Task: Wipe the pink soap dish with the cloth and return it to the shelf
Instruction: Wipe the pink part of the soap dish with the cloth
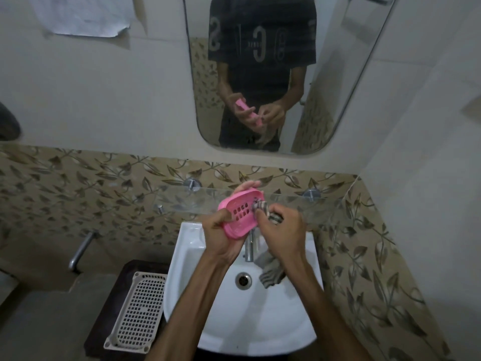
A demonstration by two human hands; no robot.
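Head view: the left hand point(221, 230) grips the dish point(240, 213) tilted up over the sink point(187, 282), its slotted face open to the right hand point(279, 233), whose fingers pinch the cloth point(261, 205) against the dish's right end. The glass shelf point(299, 201) lies just behind, bare to both sides; the tap point(250, 247) stands close below

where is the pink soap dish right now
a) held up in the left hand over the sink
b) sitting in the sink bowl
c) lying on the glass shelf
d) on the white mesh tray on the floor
a: the left hand grips the pink soap dish above the sink, while the right hand presses the cloth against it, in front of the glass shelf.
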